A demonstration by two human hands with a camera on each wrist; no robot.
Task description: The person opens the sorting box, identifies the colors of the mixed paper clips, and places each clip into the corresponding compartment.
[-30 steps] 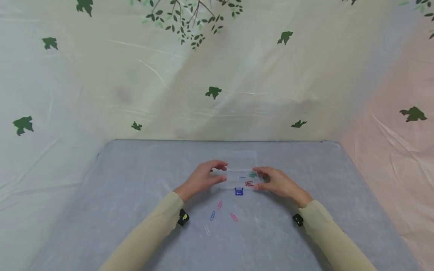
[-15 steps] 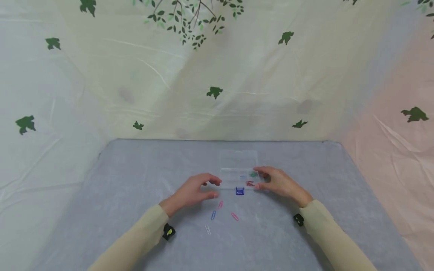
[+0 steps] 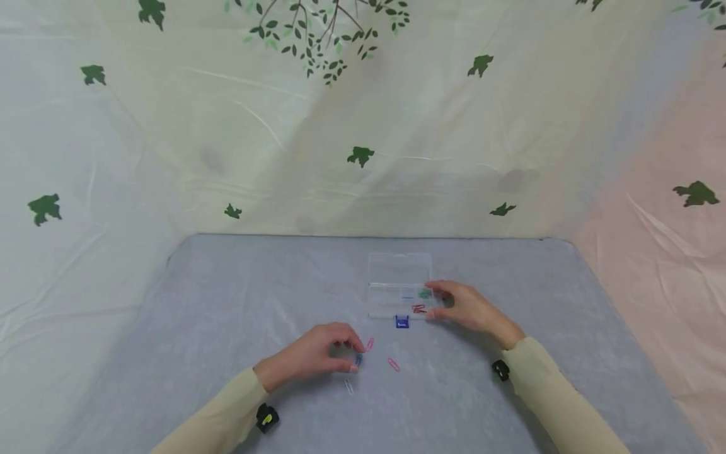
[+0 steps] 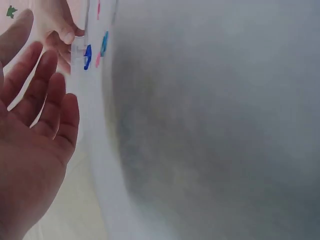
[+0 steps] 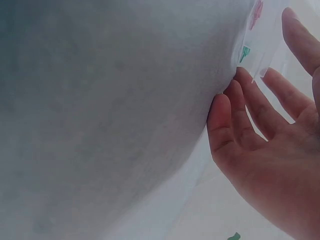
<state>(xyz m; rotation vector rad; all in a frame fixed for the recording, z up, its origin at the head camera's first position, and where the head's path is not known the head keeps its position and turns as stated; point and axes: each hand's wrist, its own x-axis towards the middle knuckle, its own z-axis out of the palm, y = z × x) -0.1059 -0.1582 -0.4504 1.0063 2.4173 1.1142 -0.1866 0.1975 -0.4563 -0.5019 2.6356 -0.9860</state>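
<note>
Withdrawn left hand (image 3: 317, 356) pinches blue paperclip (image 3: 358, 359); right hand (image 3: 467, 307) grips clear box (image 3: 399, 287).

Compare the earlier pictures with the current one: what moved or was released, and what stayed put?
The left hand let go of the box and drew back toward the person, down to the blue clip. The right hand stayed on the box's right end; the box and the loose clips did not move.
</note>
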